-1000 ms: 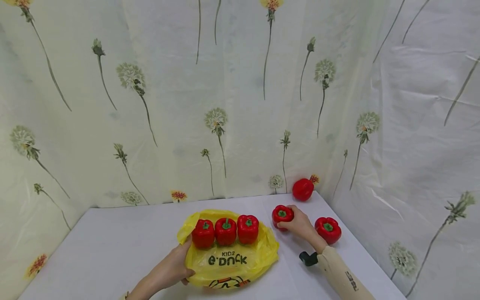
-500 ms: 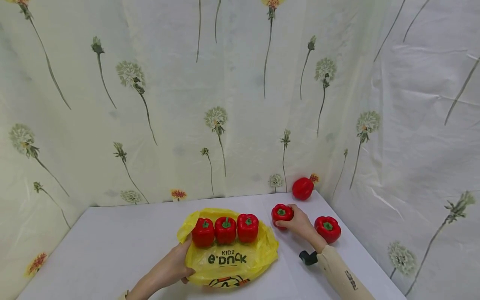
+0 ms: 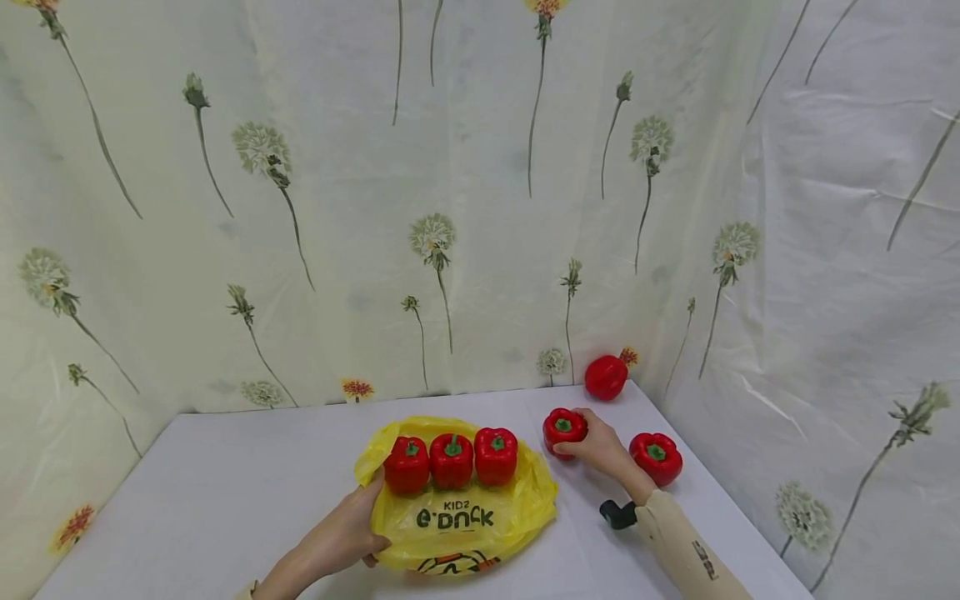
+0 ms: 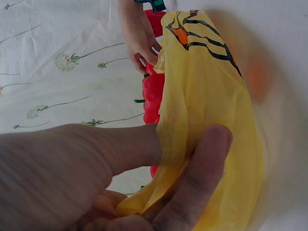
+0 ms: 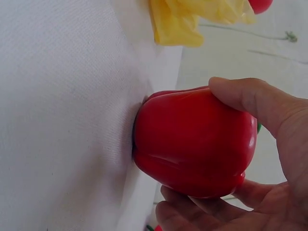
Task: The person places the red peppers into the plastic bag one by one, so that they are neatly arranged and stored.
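A yellow plastic bag point(image 3: 517, 521) lies spread on the table, its left edge gripped by my left hand point(image 3: 348, 529). In the left wrist view the thumb and fingers pinch the thin yellow plastic point(image 4: 211, 86). Three red bell peppers point(image 3: 452, 462) stand in a row at the bag, stems up. To the right, my right hand point(image 3: 600, 446) holds another red bell pepper point(image 3: 561, 429) between thumb and fingers. The right wrist view has this bell pepper point(image 5: 192, 142) upright with its base at the tabletop; its stem is mostly hidden by the thumb.
One bell pepper point(image 3: 656, 460) stands right of my right forearm, and another point(image 3: 606, 378) lies on its side in the back right corner. A floral curtain point(image 3: 480, 208) rises behind the white table point(image 3: 247, 492). A black object point(image 3: 617, 515) sits at my right wrist.
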### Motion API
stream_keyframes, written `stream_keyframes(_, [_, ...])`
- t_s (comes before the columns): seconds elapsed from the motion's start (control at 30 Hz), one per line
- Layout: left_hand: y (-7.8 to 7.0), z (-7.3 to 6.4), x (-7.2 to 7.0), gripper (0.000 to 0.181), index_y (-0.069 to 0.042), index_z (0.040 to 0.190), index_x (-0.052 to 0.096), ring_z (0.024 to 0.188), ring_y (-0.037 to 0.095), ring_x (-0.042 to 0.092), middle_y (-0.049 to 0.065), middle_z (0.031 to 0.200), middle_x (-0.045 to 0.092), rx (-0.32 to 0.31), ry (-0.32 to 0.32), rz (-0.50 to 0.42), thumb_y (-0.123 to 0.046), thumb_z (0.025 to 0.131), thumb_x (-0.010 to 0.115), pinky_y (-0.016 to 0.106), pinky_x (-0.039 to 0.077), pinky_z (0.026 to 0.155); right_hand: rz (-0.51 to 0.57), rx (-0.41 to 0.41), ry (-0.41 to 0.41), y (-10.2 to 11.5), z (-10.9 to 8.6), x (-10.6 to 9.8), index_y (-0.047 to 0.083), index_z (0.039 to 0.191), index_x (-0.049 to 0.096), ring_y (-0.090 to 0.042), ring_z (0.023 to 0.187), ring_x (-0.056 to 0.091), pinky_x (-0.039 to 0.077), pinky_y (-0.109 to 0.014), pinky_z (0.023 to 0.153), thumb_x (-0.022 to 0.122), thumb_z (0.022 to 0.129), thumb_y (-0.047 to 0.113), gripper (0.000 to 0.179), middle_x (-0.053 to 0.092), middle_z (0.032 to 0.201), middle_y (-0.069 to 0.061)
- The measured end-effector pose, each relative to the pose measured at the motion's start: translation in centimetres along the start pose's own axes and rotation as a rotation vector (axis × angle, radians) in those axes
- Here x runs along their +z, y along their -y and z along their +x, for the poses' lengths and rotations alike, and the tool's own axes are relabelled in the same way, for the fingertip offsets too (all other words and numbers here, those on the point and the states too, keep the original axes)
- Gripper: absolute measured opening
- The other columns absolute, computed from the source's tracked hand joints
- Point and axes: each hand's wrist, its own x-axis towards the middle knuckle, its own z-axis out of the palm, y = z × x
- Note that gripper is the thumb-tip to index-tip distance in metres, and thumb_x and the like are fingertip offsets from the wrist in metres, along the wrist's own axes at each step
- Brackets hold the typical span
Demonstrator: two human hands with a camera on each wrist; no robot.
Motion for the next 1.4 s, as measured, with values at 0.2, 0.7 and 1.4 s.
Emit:
stream_keyframes(0.2, [0.0,0.0,0.0,0.107,0.001,0.153,0.010,0.064,0.017,0.061,0.035,0.142,0.036,-0.003,0.002,0.000,0.012,0.069,0.076,0.033,0.056,0.048,0.009,-0.012,0.007,0.3,-0.2,-0.4,0.004,0.141,0.037,-0.039,0.122,0.048,0.054,-0.051,0.091,0.083,0.072,0.031,0.087,0.049,0.138,-0.021])
stream_keyframes(0.7, [0.0,-0.1,0.2,0.104,0.005,0.152,0.010,0.060,0.017,0.061,0.038,0.146,0.030,0.001,-0.003,0.001,0.012,0.071,0.075,0.033,0.056,0.048,0.031,-0.045,0.010,0.8,-0.2,-1.6,0.003,0.141,0.038,-0.039,0.121,0.048,0.056,-0.050,0.088,0.080,0.074,0.043,0.089,0.050,0.137,-0.023])
stream_keyframes(1.4, [0.2,0.0,0.3,0.107,0.003,0.153,0.009,0.062,0.017,0.062,0.037,0.147,0.029,0.005,-0.006,-0.005,0.013,0.069,0.076,0.033,0.056,0.048,0.076,-0.092,0.023,3.6,-1.5,-2.6,0.007,0.140,0.040,-0.037,0.118,0.049,0.059,-0.042,0.081,0.081,0.072,0.044,0.088,0.051,0.135,-0.021])
